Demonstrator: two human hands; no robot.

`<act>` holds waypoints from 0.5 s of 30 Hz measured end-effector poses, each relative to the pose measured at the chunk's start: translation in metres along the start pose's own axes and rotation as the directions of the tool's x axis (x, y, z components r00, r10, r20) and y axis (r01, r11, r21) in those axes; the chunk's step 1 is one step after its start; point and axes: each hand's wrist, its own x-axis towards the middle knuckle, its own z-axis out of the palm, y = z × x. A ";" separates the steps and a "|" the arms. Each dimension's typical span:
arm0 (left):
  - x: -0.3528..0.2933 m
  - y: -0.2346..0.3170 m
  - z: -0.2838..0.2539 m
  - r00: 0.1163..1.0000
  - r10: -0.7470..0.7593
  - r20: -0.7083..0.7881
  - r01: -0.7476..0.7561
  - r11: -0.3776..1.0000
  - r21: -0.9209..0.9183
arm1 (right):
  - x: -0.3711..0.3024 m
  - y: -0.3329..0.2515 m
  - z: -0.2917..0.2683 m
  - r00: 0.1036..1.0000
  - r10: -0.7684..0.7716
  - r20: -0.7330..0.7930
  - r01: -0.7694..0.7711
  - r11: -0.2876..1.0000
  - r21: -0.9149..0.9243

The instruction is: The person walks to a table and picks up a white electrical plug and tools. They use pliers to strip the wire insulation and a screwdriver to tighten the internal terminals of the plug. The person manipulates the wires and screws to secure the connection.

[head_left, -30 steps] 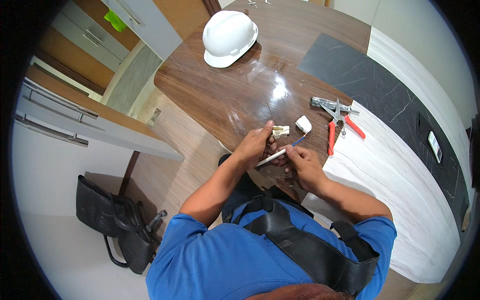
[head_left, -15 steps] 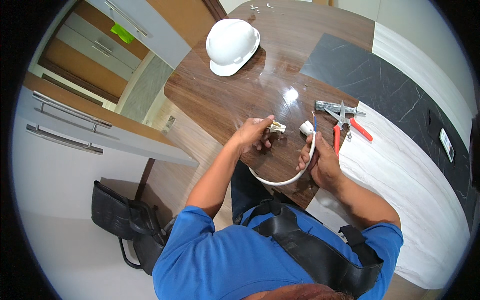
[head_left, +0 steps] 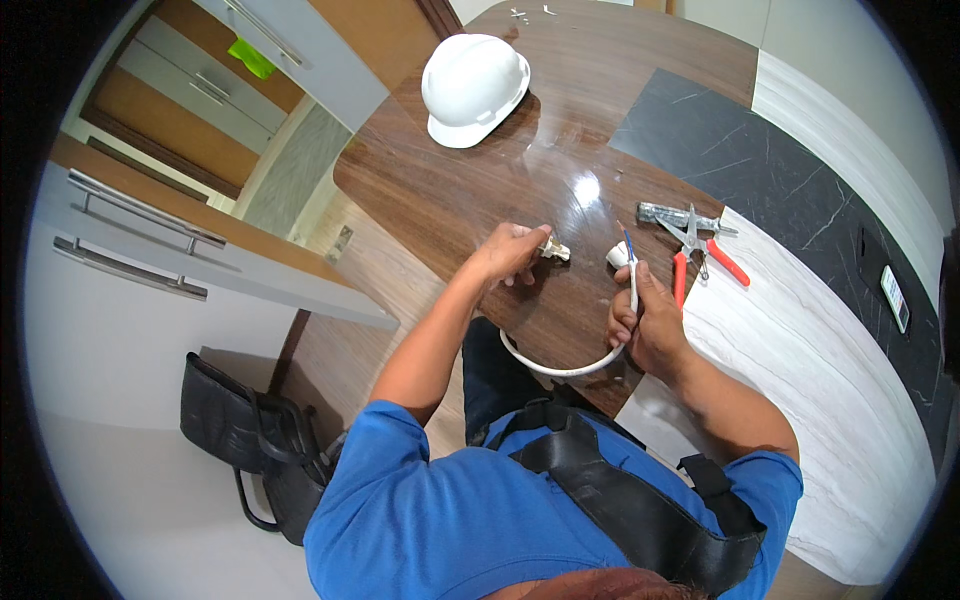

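Observation:
Between the fingertips of my left hand (head_left: 510, 254) is a small cream-coloured plug insert (head_left: 556, 250) with metal parts, held over the wooden table. My right hand (head_left: 648, 322) is closed round a white cable (head_left: 570, 371), which loops down toward the table's near edge. From the cable's stripped end a blue and a brownish wire (head_left: 628, 238) stick up. A white plug cover (head_left: 619, 257) is beside that end, just past my right fingers; whether it touches them I cannot tell. Red-handled pliers (head_left: 696, 250) lie with open jaws to the right of my right hand.
Behind the pliers lies a screwdriver with a clear handle (head_left: 672, 215). A white hard hat (head_left: 474, 90) rests farther back on the table (head_left: 440, 200). Far right is a phone-like device (head_left: 894, 298). A black chair (head_left: 225, 410) stands at left below drawers.
My left fingers have turned the plug insert, so another side of it shows. My right hand has shifted slightly with the cable, whose end stands more upright. The whole view has shifted slightly.

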 end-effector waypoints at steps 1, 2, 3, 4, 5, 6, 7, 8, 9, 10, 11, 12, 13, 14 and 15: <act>0.003 -0.001 0.000 1.000 0.011 -0.013 -0.011 0.999 0.031 | -0.002 -0.001 0.001 1.000 -0.001 -0.027 0.001 1.000 0.004; 0.005 -0.002 -0.001 0.999 0.022 -0.026 -0.021 0.998 0.062 | -0.004 -0.002 0.002 0.999 -0.002 -0.054 0.002 1.000 0.009; 0.008 -0.001 -0.001 0.999 0.019 -0.044 -0.015 0.995 0.102 | -0.007 -0.005 0.002 0.996 0.006 -0.084 -0.005 1.000 0.018; 0.011 0.000 -0.002 0.998 0.017 -0.063 -0.008 0.990 0.140 | -0.011 -0.009 0.002 0.993 0.015 -0.113 -0.012 1.000 0.027; 0.013 0.001 -0.003 0.997 0.014 -0.082 0.000 0.984 0.178 | -0.015 -0.014 0.003 0.990 0.023 -0.143 -0.018 0.999 0.036; 0.016 0.000 -0.003 0.996 0.027 -0.087 -0.010 0.981 0.195 | -0.020 -0.022 0.009 0.978 0.061 -0.201 -0.046 0.996 0.080; 0.019 0.000 -0.003 0.995 0.040 -0.093 -0.020 0.977 0.211 | -0.024 -0.025 0.009 0.974 0.054 -0.219 -0.039 0.997 0.073; 0.021 0.000 -0.003 0.994 0.053 -0.099 -0.029 0.974 0.227 | -0.029 -0.027 0.007 0.970 0.046 -0.237 -0.031 0.997 0.067; 0.022 -0.001 -0.003 0.992 0.064 -0.105 -0.036 0.967 0.253 | -0.033 -0.028 0.006 0.967 0.039 -0.252 -0.022 0.997 0.071; 0.021 -0.001 -0.002 0.987 0.105 -0.125 -0.065 0.955 0.289 | -0.038 -0.028 0.004 0.964 0.039 -0.262 -0.021 0.997 0.071; 0.019 -0.001 -0.001 0.979 0.147 -0.142 -0.094 0.941 0.324 | -0.040 -0.027 -0.002 0.965 0.038 -0.260 -0.018 0.997 0.077; 0.018 -0.002 0.000 0.969 0.188 -0.160 -0.121 0.926 0.358 | -0.039 -0.024 -0.010 0.966 0.037 -0.257 -0.016 0.997 0.080; 0.020 -0.007 0.001 0.957 0.212 -0.196 -0.127 0.919 0.374 | -0.039 -0.023 -0.015 0.966 0.035 -0.254 -0.014 0.996 0.083; 0.025 -0.014 0.003 0.944 0.235 -0.232 -0.132 0.912 0.390 | -0.039 -0.023 -0.017 0.966 0.043 -0.254 -0.023 0.996 0.082; 0.025 -0.016 0.003 0.929 0.259 -0.263 -0.133 0.900 0.416 | -0.039 -0.021 -0.019 0.966 0.052 -0.254 -0.029 0.995 0.094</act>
